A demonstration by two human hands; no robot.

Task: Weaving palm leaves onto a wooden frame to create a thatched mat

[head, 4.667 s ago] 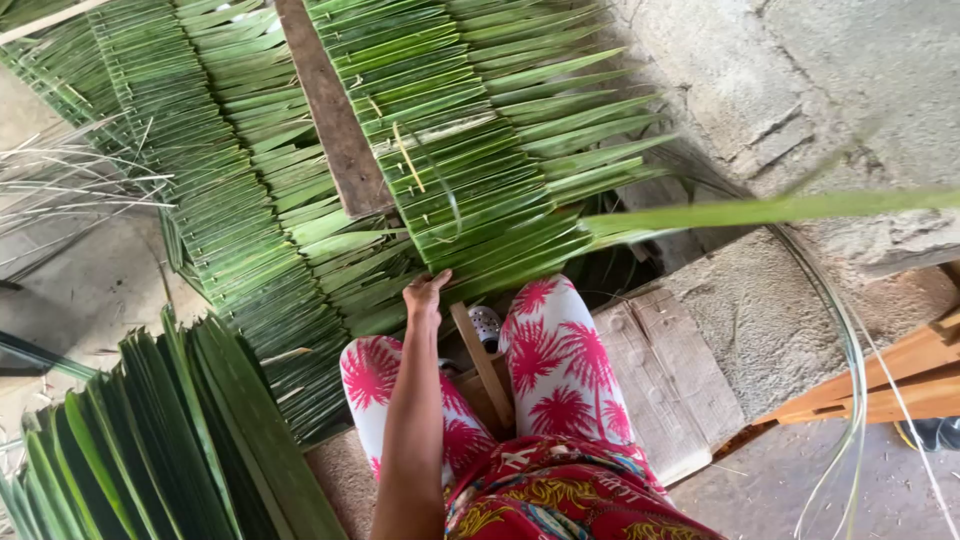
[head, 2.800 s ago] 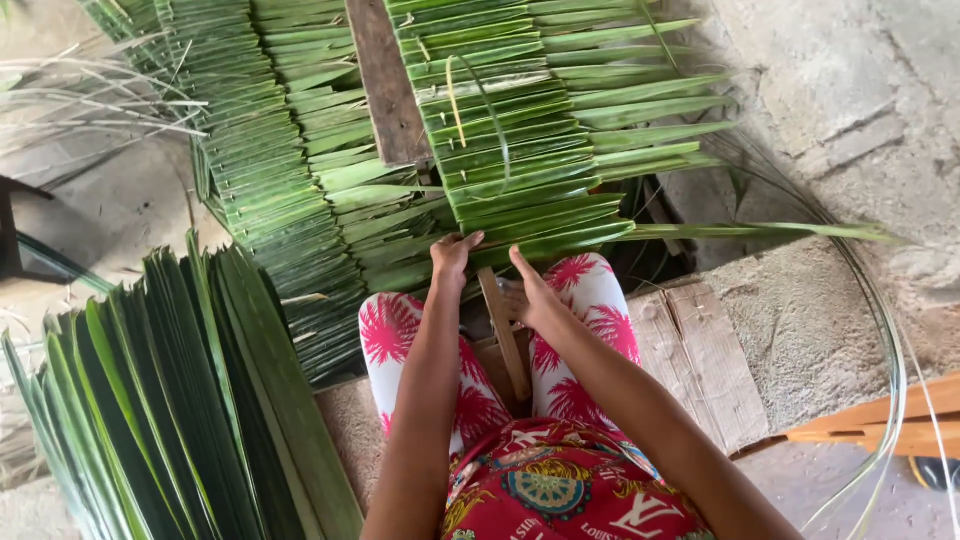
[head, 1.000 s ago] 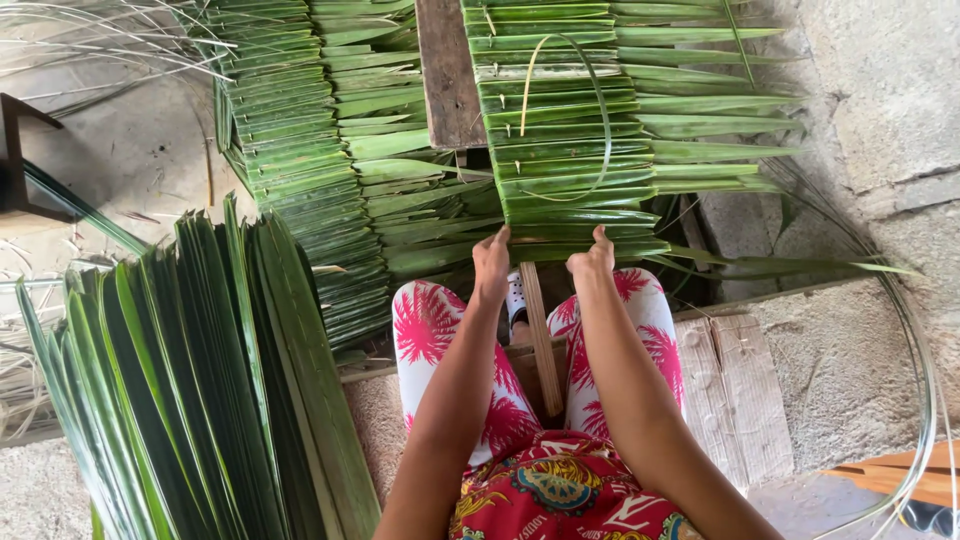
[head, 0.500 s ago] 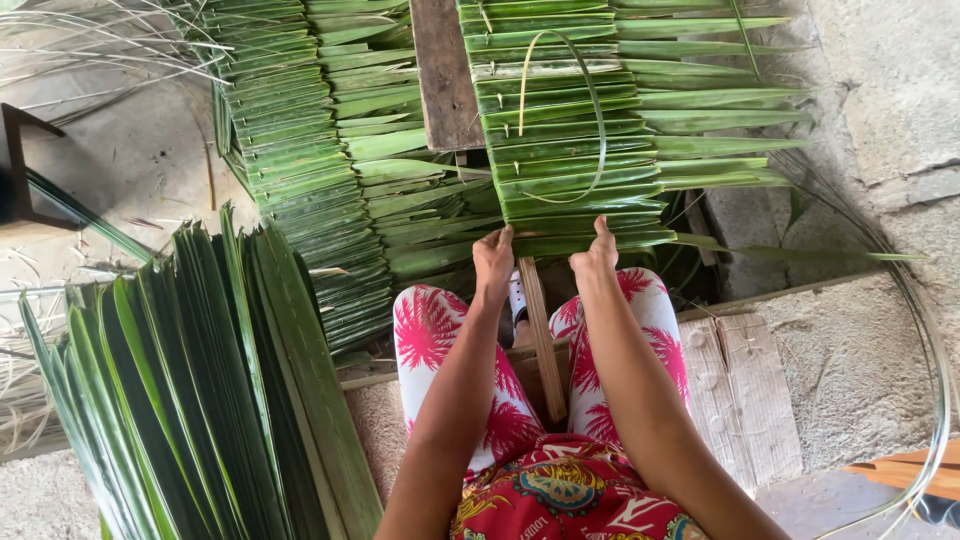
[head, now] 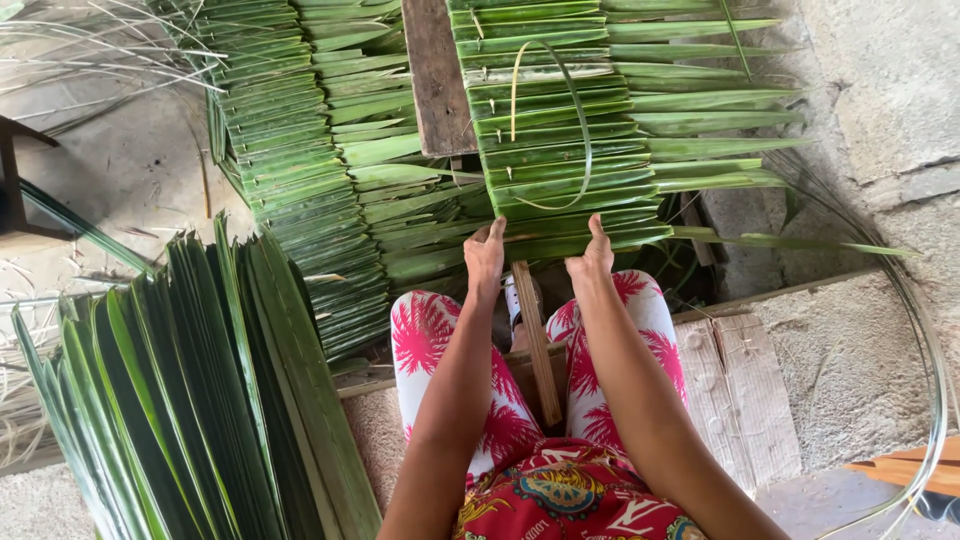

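A panel of folded green palm leaves (head: 560,130) hangs over a thin wooden stick (head: 537,340) that runs down between my knees. My left hand (head: 485,258) pinches the lowest folded leaf at the panel's near edge, left of the stick. On the other side of the stick, my right hand (head: 592,252) grips the same edge. A thin curved leaf rib (head: 580,110) loops across the panel's face. The leaf tips stick out to the right.
A bundle of loose long palm leaves (head: 190,390) stands at my left. Finished woven panels (head: 290,170) lie stacked at the upper left, with a dark wooden plank (head: 437,75) on them. A concrete ledge (head: 850,350) runs on the right, with long thin ribs (head: 925,340) curving over it.
My right hand came in with a long leaf and joined the left at the panel's near edge. The leaf now lies folded there, with both hands pressing on it.
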